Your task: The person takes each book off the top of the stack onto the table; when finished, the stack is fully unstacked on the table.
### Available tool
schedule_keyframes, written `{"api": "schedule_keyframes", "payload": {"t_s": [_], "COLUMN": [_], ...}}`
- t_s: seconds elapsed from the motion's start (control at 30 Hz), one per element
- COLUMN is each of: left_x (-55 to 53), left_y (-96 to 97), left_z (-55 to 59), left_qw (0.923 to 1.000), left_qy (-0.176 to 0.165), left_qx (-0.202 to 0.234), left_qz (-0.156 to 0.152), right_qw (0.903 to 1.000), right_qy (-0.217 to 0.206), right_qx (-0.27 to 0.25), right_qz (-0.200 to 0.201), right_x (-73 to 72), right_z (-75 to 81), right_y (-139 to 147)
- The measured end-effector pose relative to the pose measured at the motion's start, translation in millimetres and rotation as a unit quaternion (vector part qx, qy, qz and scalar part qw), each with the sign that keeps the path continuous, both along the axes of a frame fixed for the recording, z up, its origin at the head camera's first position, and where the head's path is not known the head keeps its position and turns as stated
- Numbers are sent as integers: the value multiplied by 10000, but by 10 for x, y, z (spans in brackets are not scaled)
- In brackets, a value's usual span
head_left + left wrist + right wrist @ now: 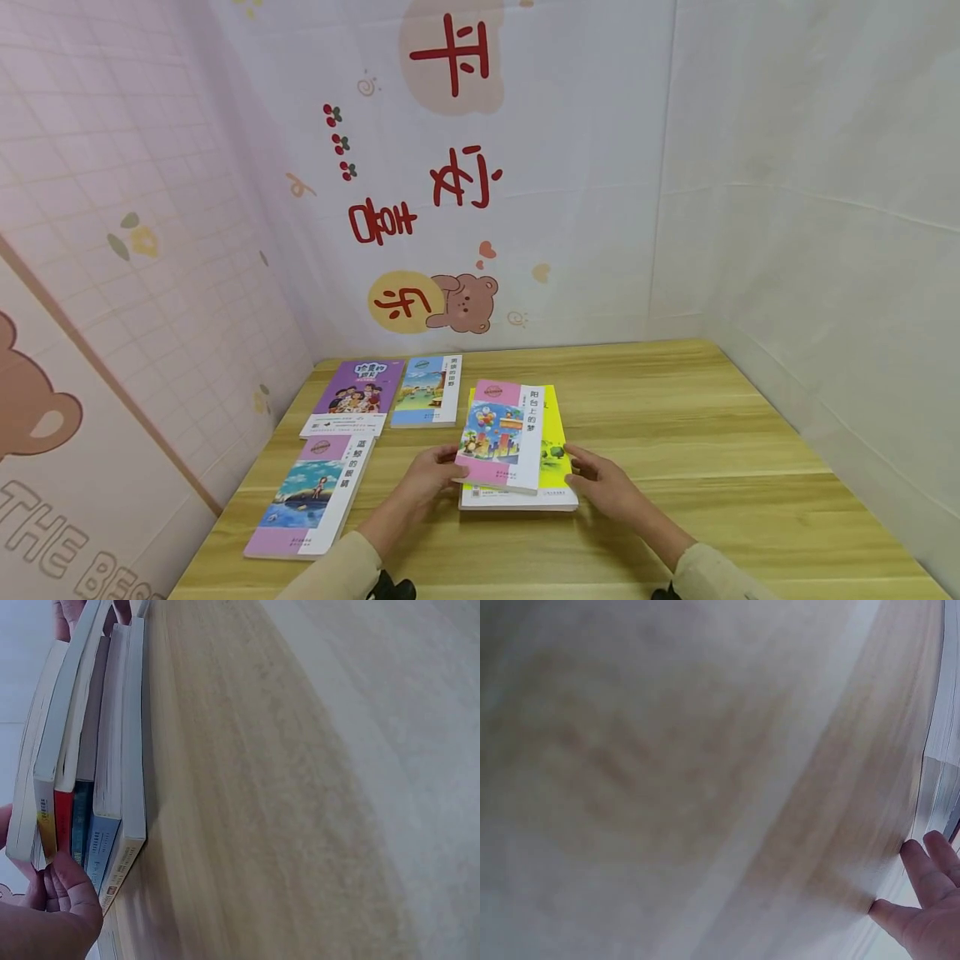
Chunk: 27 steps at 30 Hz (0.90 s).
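Observation:
A pink and white storybook (495, 437) with a city picture lies at a slight slant on top of a stack, over a yellow book (554, 437). My left hand (433, 477) pinches the storybook at its lower left edge. In the left wrist view, the thumb (73, 883) and fingers hold the outermost book, and several spines show below it, among them a blue book (101, 844). My right hand (609, 483) touches the stack's right side with extended fingers. In the right wrist view its fingertips (910, 849) rest by the page edges.
On the left of the wooden table (660, 417) lie a purple book (356, 392), a light blue book (429, 392) and a book with a sea picture (307, 500). Printed cloth walls (570, 167) border the table at the back and sides.

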<state>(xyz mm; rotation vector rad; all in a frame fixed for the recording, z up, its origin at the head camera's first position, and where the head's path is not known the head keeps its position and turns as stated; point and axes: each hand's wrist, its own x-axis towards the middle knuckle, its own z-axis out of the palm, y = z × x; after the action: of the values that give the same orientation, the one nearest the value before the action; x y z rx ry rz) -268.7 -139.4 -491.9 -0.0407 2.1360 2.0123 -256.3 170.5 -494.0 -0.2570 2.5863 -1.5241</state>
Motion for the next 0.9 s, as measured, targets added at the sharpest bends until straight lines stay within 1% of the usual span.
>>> {"api": "schedule_keyframes", "payload": {"t_s": [0.13,0.33,0.5,0.63,0.9], "left_x": [11,51,87,102,106], "left_y": [-26,-78,-151,-216,-287], "left_z": [-1,14,39,42,5], "left_qw": [9998,9990,9970,9957,9906], "left_qy": [79,54,-47,-122,-80], "left_qx": [147,349,741,900,1350], "left_qz": [106,263,214,183,187], "right_qw": [10000,10000,10000,9999,10000], "right_qy": [5,38,17,42,18], "right_qx": [17,74,86,96,24], "right_qz": [8,-2,-11,27,31], "right_x": [8,13,19,6,-6], "right_z": [7,16,12,4,-28], "right_y": [-2,-9,-9,-2,7]}}
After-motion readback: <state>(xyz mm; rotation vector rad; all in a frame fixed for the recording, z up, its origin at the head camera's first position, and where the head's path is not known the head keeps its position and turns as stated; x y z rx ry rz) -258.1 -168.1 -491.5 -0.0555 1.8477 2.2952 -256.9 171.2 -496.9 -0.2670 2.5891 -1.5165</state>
